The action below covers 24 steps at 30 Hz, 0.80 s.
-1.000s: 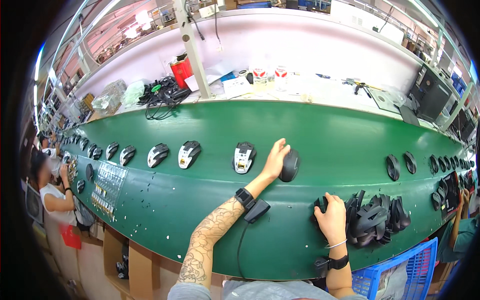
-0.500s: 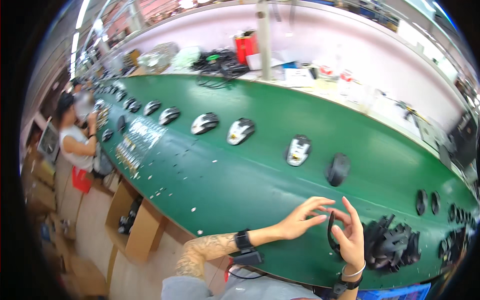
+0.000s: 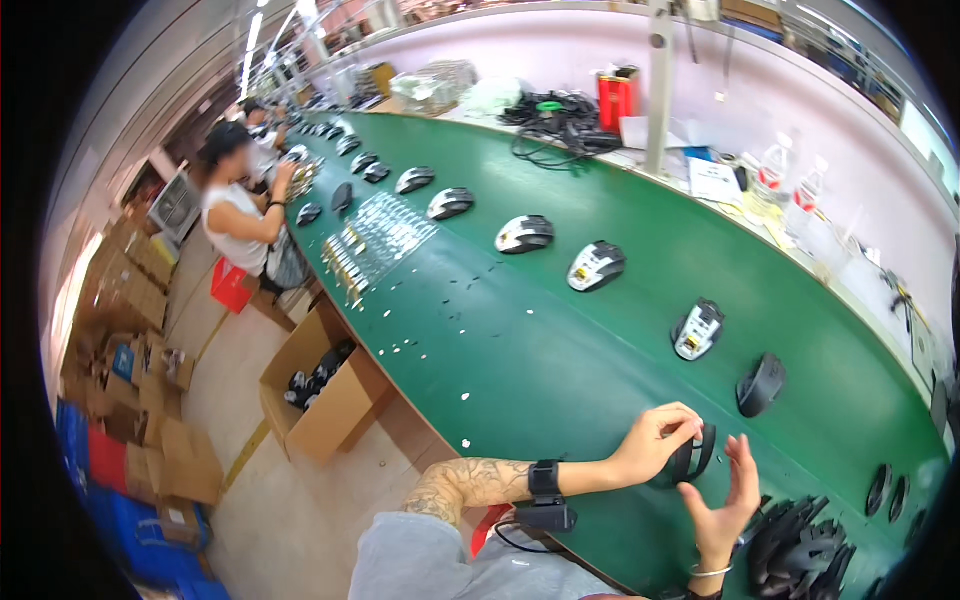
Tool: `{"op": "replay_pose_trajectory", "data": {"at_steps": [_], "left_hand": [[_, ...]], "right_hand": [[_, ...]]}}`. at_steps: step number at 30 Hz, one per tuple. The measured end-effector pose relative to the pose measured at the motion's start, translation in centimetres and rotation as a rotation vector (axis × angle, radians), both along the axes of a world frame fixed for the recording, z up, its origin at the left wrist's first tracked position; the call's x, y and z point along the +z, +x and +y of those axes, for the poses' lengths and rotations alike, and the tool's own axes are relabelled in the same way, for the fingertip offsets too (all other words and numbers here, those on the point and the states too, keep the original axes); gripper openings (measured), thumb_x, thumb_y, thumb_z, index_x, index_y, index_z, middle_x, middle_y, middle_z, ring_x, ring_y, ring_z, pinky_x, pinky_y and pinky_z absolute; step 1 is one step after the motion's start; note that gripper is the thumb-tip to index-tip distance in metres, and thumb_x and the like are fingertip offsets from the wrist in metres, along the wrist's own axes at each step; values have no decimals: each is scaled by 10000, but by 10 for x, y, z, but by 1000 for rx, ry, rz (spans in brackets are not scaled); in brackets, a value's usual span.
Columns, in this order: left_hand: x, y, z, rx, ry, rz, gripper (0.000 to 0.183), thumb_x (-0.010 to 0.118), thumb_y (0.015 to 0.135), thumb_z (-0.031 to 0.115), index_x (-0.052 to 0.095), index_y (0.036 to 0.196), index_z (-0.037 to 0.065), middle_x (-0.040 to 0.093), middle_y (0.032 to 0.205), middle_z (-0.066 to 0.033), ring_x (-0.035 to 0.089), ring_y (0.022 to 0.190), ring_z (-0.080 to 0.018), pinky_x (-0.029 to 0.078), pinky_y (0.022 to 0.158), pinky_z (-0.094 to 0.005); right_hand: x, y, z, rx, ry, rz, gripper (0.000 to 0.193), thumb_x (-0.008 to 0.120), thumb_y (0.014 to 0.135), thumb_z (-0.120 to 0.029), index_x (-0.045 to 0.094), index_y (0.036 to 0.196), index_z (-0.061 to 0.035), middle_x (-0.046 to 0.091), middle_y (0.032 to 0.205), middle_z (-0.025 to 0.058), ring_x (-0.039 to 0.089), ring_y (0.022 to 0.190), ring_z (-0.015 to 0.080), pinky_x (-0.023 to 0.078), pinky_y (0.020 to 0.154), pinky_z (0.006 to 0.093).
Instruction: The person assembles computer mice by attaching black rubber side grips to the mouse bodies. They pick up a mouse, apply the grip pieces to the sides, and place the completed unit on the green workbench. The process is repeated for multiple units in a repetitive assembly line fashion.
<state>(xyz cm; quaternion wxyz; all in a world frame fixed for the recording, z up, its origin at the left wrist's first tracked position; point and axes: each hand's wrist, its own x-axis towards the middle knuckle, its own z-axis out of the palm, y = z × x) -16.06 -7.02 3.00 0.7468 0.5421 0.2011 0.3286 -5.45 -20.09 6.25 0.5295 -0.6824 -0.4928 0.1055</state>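
Left hand [image 3: 650, 447] pinching curved black plastic shell [image 3: 710, 451] in fingers; right hand [image 3: 719, 518] holding fingers spread beside it, over counter [image 3: 560, 400].

A green-topped bench [image 3: 500, 345] sweeps diagonally from eleven o'clock toward four. Beyond its far edge, a white ledge [image 3: 815, 262] and a low, pale pinkish wall [image 3: 830, 140] curve between twelve and three, with an upright pale post [image 3: 657, 100] at one. Bright tube lights [image 3: 252, 55] line the ceiling between ten and eleven. The light beige floor [image 3: 225, 390] fills eight o'clock, marked by a yellowish line [image 3: 245, 457]. Stacked cardboard boxes [image 3: 135, 262] and a red stool [image 3: 231, 286] stand around nine.
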Motion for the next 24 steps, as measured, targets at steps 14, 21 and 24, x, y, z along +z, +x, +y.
{"op": "replay_pose_trajectory", "data": {"at_steps": [14, 21, 24], "left_hand": [[26, 28, 22, -255, 232, 200, 218, 511, 969, 150, 626, 945, -34, 598, 957, -66, 615, 797, -127, 547, 660, -270], [-25, 96, 151, 314, 1119, 961, 828, 696, 738, 482, 421, 1248, -109, 381, 1376, -275, 240, 1360, -400, 232, 1115, -441], [-36, 107, 150, 283, 1271, 1056, 858, 732, 695, 450, 405, 1260, -107, 411, 1346, -294, 298, 1335, -408, 270, 1096, -444]], "right_hand": [[-11, 10, 6, -111, 113, -85, 656, 802, 619, -16, 554, 1226, -28, 610, 1094, 163, 603, 972, 328, 503, 830, 369], [-20, 13, 6, -244, 122, -155, 513, 800, 640, -16, 659, 1124, -106, 565, 1200, 151, 595, 993, 298, 534, 829, 370], [-24, 17, 5, -234, 127, -188, 516, 796, 644, -13, 658, 1131, -114, 566, 1192, 154, 591, 995, 298, 533, 844, 376]]}}
